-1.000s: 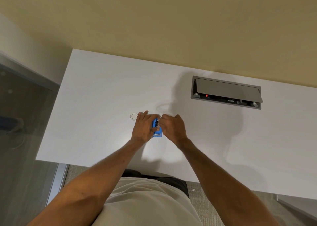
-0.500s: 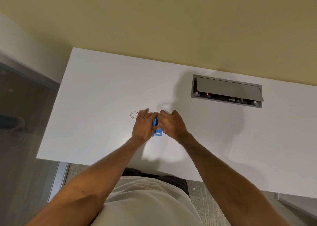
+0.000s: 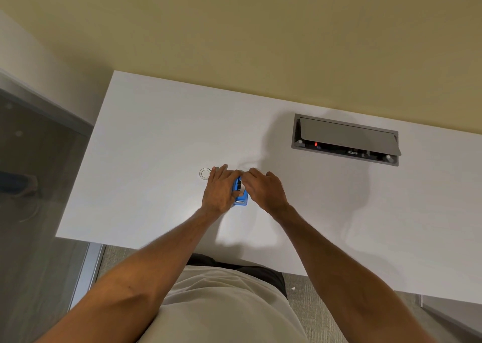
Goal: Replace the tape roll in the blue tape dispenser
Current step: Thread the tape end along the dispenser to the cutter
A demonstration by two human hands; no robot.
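We see the small blue plastic tape dispenser (image 3: 240, 195) on the white rectangular desk (image 3: 156, 139), between left hand (image 3: 220, 190) and right hand (image 3: 263, 189); clear round tape roll (image 3: 205, 173) just left; grey recessed cable box (image 3: 345, 139) far right.

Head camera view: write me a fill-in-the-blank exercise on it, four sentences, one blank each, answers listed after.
1. The tape dispenser held between the two hands is ____ in colour.
2. The small clear ring lies on the table beside the fingertips of the ____ hand.
3. The right hand reaches into the dispenser from the ____ side.
4. The grey cable box set into the table has its lid ____.

Answers: blue; left; right; open
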